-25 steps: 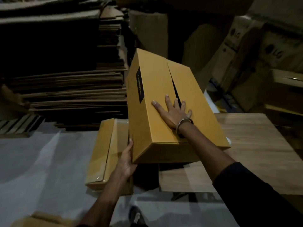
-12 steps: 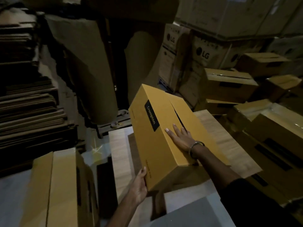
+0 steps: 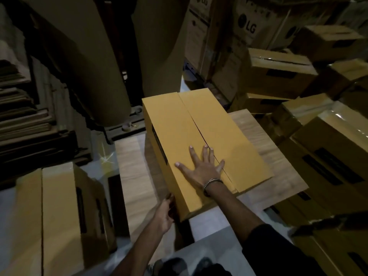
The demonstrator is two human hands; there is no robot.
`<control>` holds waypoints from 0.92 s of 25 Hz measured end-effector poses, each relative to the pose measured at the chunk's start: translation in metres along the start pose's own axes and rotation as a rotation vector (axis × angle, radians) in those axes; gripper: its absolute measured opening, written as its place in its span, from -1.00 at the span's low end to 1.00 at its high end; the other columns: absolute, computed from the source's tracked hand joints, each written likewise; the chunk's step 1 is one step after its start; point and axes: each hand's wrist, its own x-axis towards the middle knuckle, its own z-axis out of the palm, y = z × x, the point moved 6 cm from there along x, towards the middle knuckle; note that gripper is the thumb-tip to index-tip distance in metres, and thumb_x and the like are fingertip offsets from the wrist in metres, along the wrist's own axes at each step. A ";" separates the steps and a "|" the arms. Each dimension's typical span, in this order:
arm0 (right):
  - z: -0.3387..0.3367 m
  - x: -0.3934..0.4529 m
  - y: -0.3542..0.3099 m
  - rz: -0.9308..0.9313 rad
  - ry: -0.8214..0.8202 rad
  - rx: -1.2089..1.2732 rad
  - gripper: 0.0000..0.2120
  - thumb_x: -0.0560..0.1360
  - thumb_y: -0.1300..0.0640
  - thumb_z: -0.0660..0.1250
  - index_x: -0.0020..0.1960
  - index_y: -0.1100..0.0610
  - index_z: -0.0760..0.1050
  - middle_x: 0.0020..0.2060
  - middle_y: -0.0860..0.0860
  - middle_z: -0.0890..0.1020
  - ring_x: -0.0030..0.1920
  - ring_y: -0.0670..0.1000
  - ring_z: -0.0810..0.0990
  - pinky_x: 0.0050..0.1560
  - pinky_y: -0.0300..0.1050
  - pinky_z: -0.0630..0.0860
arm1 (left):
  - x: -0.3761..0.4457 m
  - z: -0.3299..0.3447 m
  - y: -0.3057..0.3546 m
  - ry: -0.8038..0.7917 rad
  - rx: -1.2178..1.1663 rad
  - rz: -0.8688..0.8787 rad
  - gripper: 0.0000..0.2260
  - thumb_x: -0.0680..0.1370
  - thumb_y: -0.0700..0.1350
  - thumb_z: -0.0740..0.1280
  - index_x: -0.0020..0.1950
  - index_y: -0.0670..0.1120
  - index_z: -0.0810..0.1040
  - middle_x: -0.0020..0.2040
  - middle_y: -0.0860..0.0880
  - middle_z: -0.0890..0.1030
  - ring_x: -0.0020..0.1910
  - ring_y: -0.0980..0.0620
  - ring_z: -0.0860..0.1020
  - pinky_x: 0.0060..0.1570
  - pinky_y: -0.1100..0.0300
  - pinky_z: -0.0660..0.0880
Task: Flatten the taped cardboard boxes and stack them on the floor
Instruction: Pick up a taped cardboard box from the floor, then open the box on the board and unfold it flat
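Note:
A yellow-brown cardboard box [image 3: 179,128] lies on a wooden board [image 3: 278,156] in the middle of the view, its two top flaps meeting along a seam with a dark gap. My right hand [image 3: 201,166] presses flat on the top near the seam, fingers spread, a metal bracelet on the wrist. My left hand [image 3: 164,212] grips the box's near left bottom corner, its fingers partly hidden under the box. A black label runs down the box's left side.
Another yellow box [image 3: 57,216] stands at the lower left. Stacked flattened cardboard [image 3: 23,120] fills the left. Large LG cartons [image 3: 249,26] and several taped yellow boxes [image 3: 328,152] crowd the right. Rolled brown cardboard [image 3: 89,66] leans behind. My shoes [image 3: 173,265] show on the pale floor.
The box has come down from a tilt and now lies flat on the wooden board. My view has swung right, away from the flat stack. Both hands stayed on the box.

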 end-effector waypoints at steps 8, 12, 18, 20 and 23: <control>0.011 0.000 0.009 -0.133 0.008 -0.098 0.04 0.28 -0.75 -0.33 0.62 -0.25 -0.38 0.65 0.15 -0.29 0.63 0.21 -0.37 0.42 0.54 -0.22 | -0.034 0.034 0.037 -0.013 -0.002 0.278 -0.57 0.63 0.29 0.29 0.36 0.07 0.64 0.26 0.00 0.71 0.30 -0.05 0.60 0.38 -0.14 0.48; 0.001 0.008 0.034 -0.307 -0.003 -0.115 -0.13 0.48 -0.60 -0.26 0.66 -0.20 -0.31 0.67 0.14 -0.22 0.66 0.19 -0.27 0.49 0.45 -0.11 | -0.077 0.070 0.041 0.129 0.221 0.605 -0.59 0.60 0.10 0.45 0.43 0.10 0.52 0.34 0.00 0.64 0.30 -0.03 0.61 0.30 -0.07 0.54; -0.033 0.028 0.095 -0.494 0.242 0.086 -0.43 0.71 -0.18 -0.04 0.69 -0.09 0.03 0.66 0.09 0.14 0.66 0.11 0.02 0.52 0.22 0.08 | -0.103 0.140 0.016 0.862 1.083 0.747 0.02 0.49 0.48 0.29 0.72 -0.06 -0.05 0.71 -0.14 0.02 0.67 -0.13 0.03 0.58 -0.17 0.07; -0.040 0.040 0.117 -0.421 0.252 0.058 -0.39 0.67 -0.29 -0.01 0.67 -0.11 0.09 0.66 0.11 0.12 0.66 0.12 0.01 0.52 0.23 0.08 | -0.094 0.172 0.008 0.861 1.295 0.654 0.15 0.39 0.67 0.04 0.72 -0.05 -0.17 0.71 -0.20 -0.18 0.69 -0.16 -0.19 0.59 -0.27 -0.17; -0.043 0.050 0.134 -0.342 0.204 -0.001 -0.24 0.56 -0.47 0.01 0.66 -0.13 0.12 0.67 0.10 0.07 0.66 0.15 -0.04 0.52 0.27 0.06 | -0.084 0.191 0.009 0.863 1.414 0.526 0.30 0.23 0.76 -0.11 0.70 -0.08 -0.29 0.66 -0.30 -0.30 0.66 -0.25 -0.32 0.52 -0.43 -0.25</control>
